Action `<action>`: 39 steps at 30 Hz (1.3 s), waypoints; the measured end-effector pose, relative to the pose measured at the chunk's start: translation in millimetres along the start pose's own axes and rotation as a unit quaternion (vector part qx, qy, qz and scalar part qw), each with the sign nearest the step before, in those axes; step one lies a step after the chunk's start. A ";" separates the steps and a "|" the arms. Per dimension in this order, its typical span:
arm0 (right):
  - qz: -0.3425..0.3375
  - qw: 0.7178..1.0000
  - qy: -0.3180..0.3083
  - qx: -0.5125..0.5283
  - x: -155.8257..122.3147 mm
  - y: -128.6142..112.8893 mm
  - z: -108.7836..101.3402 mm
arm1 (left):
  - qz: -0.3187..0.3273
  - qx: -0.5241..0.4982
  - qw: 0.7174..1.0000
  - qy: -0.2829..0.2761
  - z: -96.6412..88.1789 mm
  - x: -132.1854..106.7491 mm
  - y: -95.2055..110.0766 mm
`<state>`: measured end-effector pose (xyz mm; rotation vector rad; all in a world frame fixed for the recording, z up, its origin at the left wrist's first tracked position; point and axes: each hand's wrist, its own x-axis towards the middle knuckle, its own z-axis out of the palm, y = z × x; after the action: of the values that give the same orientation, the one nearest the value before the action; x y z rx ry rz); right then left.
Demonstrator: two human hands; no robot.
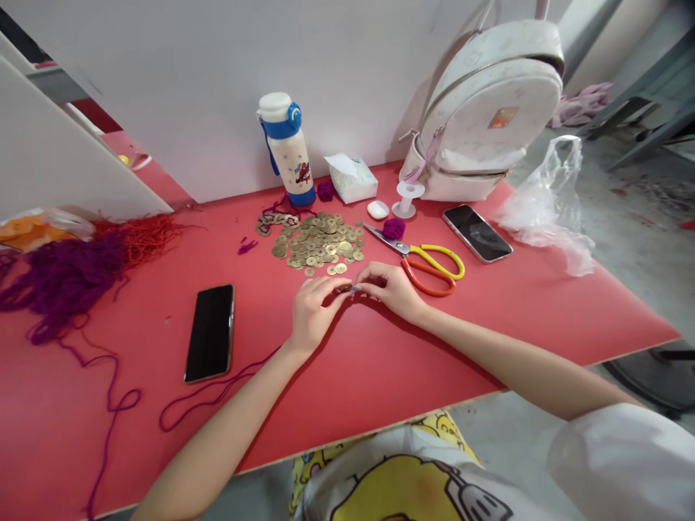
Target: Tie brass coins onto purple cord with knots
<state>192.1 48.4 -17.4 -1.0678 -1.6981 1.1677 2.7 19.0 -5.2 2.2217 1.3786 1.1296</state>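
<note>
Workpiece (344, 288), small, brownish and partly hidden, sits between the two hands, on the wearer's side of the holed metal discs (326, 242). Fingers of the left hand (312, 312) and right hand (396, 291) are closed in pinches, both gripping it, I judge; its exact form I cannot tell. For good control I would hold both pinches light and close together, low over the counter (347, 383), leave slack in the purple thread (231, 378) beside the left forearm, and avoid brushing the scissors (413, 251).
</note>
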 end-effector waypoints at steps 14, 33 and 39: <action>-0.097 0.948 -0.026 -0.302 8.5 -3.6 -0.9 | -0.076 0.030 0.995 -0.050 -1.8 5.3 -16.1; -0.103 0.940 -0.041 -0.323 18.9 -1.1 2.7 | -0.112 -0.091 0.988 -0.051 -2.7 7.6 -13.9; -0.080 0.958 -0.066 -0.269 11.8 -4.9 -9.7 | -0.229 -0.197 0.950 -0.082 -26.0 12.7 -6.1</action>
<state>196.3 61.1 -8.5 -1.1553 -2.2373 0.6963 -17.5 29.0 13.9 1.5695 1.3589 0.9269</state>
